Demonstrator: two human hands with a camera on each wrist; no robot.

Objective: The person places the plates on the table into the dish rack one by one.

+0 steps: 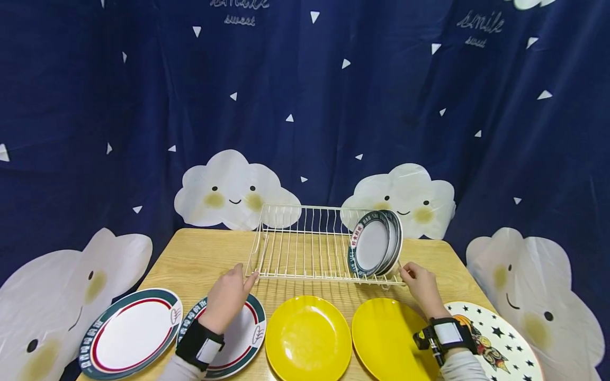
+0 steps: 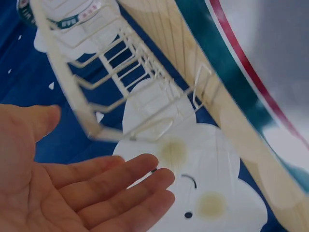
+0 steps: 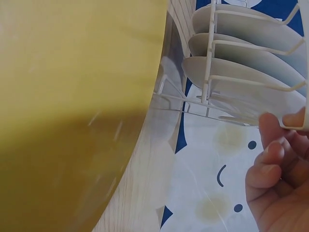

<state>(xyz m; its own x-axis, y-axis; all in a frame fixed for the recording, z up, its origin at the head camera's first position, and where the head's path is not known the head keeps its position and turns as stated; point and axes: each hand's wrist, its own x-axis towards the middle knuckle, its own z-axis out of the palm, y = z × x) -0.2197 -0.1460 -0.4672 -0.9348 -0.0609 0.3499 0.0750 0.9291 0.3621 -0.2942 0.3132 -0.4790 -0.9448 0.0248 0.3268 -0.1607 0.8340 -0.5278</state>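
A white wire dish rack (image 1: 305, 278) stands across the table's middle. Several green-rimmed plates (image 1: 373, 246) lean upright in its right end; their pale undersides (image 3: 241, 72) show between wires in the right wrist view. My left hand (image 1: 229, 296) is by the rack's front left corner. In the left wrist view that hand (image 2: 87, 193) has its fingers extended and thumb spread, with a gap to the rack's corner (image 2: 99, 133). At the front right corner, my right hand (image 1: 423, 288) pinches the rack's wire between thumb and finger, seen closer in the right wrist view (image 3: 285, 179).
Along the near side of the wooden table (image 1: 205, 248) lie two green-and-red-rimmed plates (image 1: 135, 330), two yellow plates (image 1: 308, 338) and a starred plate (image 1: 512, 338). Both forearms reach over this row. A blue curtain with clouds (image 1: 286, 79) hangs behind and beside the table.
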